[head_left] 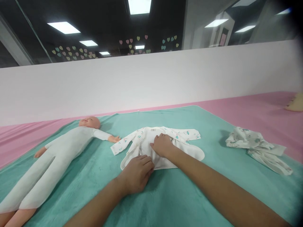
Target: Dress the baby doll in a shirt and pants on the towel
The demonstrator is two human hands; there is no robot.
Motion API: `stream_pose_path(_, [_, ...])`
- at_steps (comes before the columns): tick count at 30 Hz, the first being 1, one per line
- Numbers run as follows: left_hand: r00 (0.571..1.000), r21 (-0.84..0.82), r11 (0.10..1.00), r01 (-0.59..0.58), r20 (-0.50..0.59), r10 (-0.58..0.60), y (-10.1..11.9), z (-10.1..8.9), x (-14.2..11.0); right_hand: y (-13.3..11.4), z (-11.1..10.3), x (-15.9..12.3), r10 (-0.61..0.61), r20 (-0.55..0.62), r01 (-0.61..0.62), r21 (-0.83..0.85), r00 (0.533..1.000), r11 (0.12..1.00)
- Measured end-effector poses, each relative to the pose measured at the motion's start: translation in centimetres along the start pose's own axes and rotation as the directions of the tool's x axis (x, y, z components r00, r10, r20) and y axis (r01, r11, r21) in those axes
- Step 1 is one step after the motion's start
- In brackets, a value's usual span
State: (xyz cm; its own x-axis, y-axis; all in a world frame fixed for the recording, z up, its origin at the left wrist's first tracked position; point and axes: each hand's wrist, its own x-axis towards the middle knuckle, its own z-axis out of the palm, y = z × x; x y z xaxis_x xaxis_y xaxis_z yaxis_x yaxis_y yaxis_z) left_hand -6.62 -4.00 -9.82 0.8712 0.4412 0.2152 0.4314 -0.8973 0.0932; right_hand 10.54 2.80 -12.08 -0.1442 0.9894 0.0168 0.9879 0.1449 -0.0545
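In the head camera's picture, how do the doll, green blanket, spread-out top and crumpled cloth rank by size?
Largest to smallest, as they look:
1. Green blanket
2. Doll, partly out of frame
3. Spread-out top, partly covered
4. Crumpled cloth

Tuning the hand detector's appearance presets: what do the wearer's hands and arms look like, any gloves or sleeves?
Left hand and right hand are bare, no gloves. Left forearm and right forearm show no sleeves, watch, cables or markings. Nail detail is too small to tell.
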Motion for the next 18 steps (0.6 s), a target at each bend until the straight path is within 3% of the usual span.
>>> stream_pose_path(5, [1.000,0.006,1.000,-0.009,0.008,0.009,0.1,-0.1,0.1,2.7,0.3,0.7,-0.007,-0.011,0.007,0.011,1.000,1.000])
stream_pose_path(9, [1.000,0.013,1.000,-0.008,0.011,0.008,0.0,0.1,0.1,4.3,1.1,1.2,-0.085,0.037,0.078,0.161,0.996,0.984])
stream_pose_path(18, [1.000,-0.002,1.000,-0.014,0.026,0.014,-0.1,0.2,0.1,5.1,1.8,3.5,-0.084,0.049,0.070,0.238,0.995,0.969])
